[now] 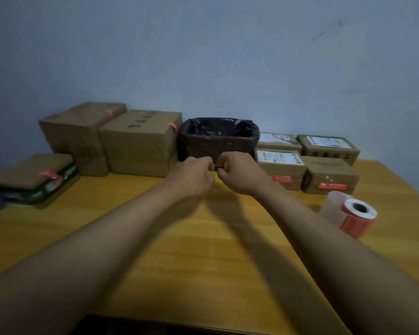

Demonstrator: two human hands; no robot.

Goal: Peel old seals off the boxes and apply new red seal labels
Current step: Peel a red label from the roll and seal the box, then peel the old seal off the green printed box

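Reaching out over the tabletop, the left hand and right hand meet knuckle to knuckle, fingers curled in a tight grip; whatever they pinch between them is too small to tell. Both hover just before the black-lined bin, with the boxes ranged either side and the red label roll lying near the right forearm.

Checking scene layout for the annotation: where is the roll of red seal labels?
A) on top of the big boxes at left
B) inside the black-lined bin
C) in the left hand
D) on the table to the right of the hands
D: the roll of red seal labels lies on the table, right of the right hand, in front of the small boxes.
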